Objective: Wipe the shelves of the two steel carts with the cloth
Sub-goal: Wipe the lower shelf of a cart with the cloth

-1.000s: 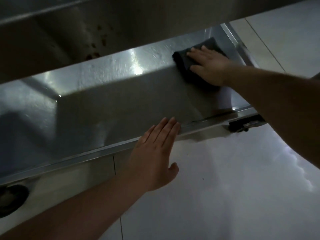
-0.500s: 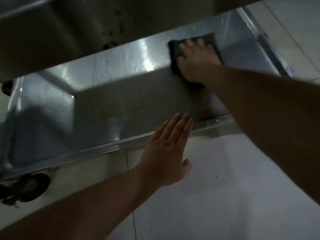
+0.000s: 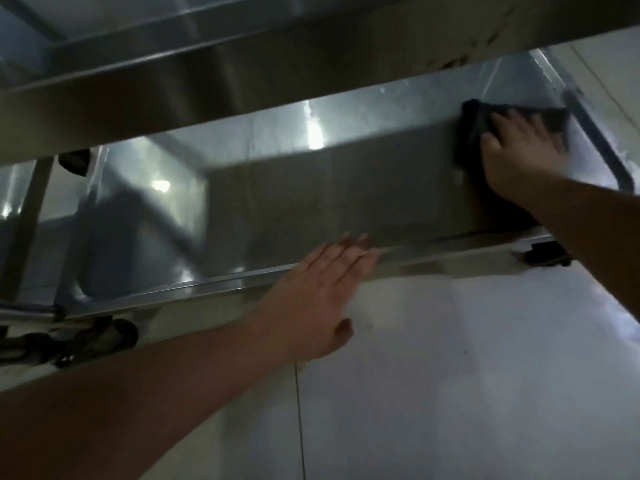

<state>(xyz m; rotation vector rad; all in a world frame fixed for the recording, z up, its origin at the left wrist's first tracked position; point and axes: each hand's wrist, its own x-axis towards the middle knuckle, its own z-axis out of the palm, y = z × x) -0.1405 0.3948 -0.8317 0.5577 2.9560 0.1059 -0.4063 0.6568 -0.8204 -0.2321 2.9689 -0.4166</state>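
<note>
The bottom shelf (image 3: 311, 202) of a steel cart fills the middle of the view, under the edge of the shelf above (image 3: 242, 64). A dark cloth (image 3: 471, 126) lies flat at the shelf's far right end, beside the right rail (image 3: 602, 147). My right hand (image 3: 516, 150) presses on the cloth with fingers spread and fairly straight. My left hand (image 3: 322, 289) is flat, and its straight fingertips touch the shelf's front rim (image 3: 207, 282).
A second steel cart's frame (image 3: 27, 202) stands at the left. Black caster wheels sit under the front rim at the left (image 3: 100, 341) and at the right (image 3: 547, 256). Pale tiled floor (image 3: 450, 375) spreads in front of the cart.
My right hand has slid the cloth rightward to the shelf's right end. The view has shifted, showing more of the cart's left side. My left hand stays at the front rim.
</note>
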